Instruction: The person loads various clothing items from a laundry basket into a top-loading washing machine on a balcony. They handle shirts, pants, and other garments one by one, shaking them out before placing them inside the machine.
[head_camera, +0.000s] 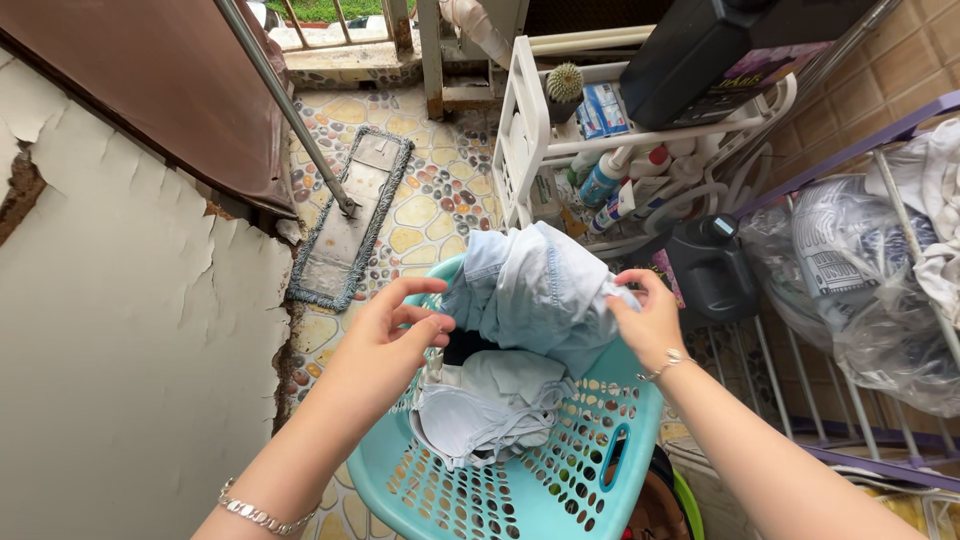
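A light blue garment (535, 290) is lifted above a turquoise perforated laundry basket (560, 470). My left hand (395, 330) pinches its left edge, and my right hand (650, 320) grips its right edge. Under it, in the basket, lie a pale grey-white piece of clothing (485, 410) and something dark. Each wrist wears a silver bracelet.
A flat mop (345, 225) with a metal pole lies on the pebble-pattern floor. A white shelf rack (520, 130) holds bottles and a small cactus. A dark jug (710, 265) stands by it. A drying rack (900, 210) with plastic bags is right; a peeling wall (130, 330) is left.
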